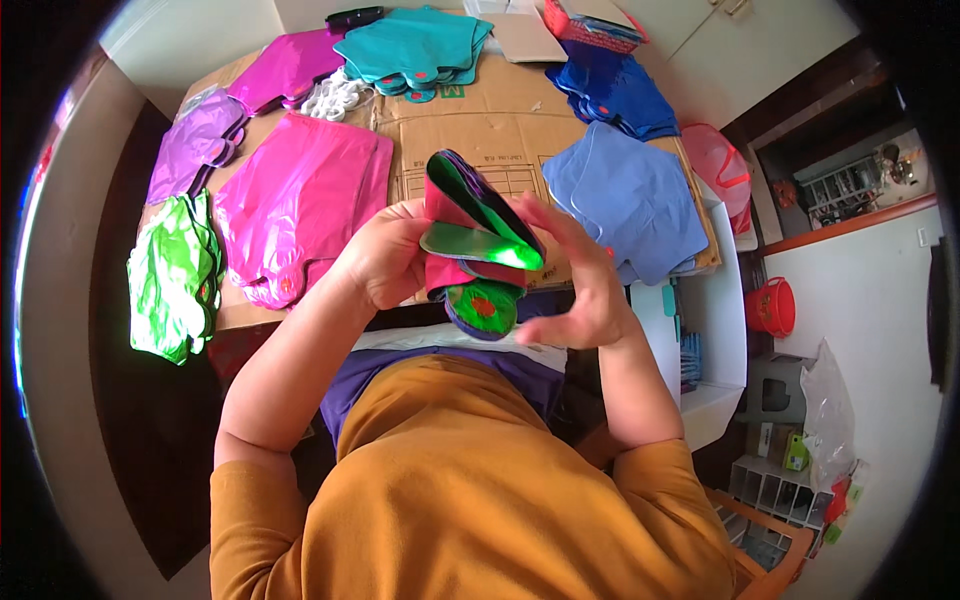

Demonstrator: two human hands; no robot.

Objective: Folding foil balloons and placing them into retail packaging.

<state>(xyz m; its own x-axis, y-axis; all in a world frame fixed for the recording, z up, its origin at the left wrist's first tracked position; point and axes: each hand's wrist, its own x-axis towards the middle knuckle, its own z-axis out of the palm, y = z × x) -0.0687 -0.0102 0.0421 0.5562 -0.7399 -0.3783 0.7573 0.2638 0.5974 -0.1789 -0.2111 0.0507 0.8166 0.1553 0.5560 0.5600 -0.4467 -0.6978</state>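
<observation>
In front of my chest is a folded bundle of shiny cut sheets [470,243], with pink, green and dark purple layers. A rounded green tab with a red-orange dot hangs at its lower end. My left hand [388,255] pinches the bundle's left side, thumb on top. At the opposite side my right hand [585,275] is curved and open, its fingertips by the bundle's edge and its thumb apart below. A stack of pink sheets [305,195] lies left of my hands, and light blue sheets [625,200] lie to the right.
Brown cardboard [450,135] covers the table. Around its edge lie bright green [172,275], lilac [195,145], magenta [290,68], teal [410,45] and dark blue sheets [615,90]. White cord [335,97] sits near the teal stack. A red bucket [770,307] stands at right.
</observation>
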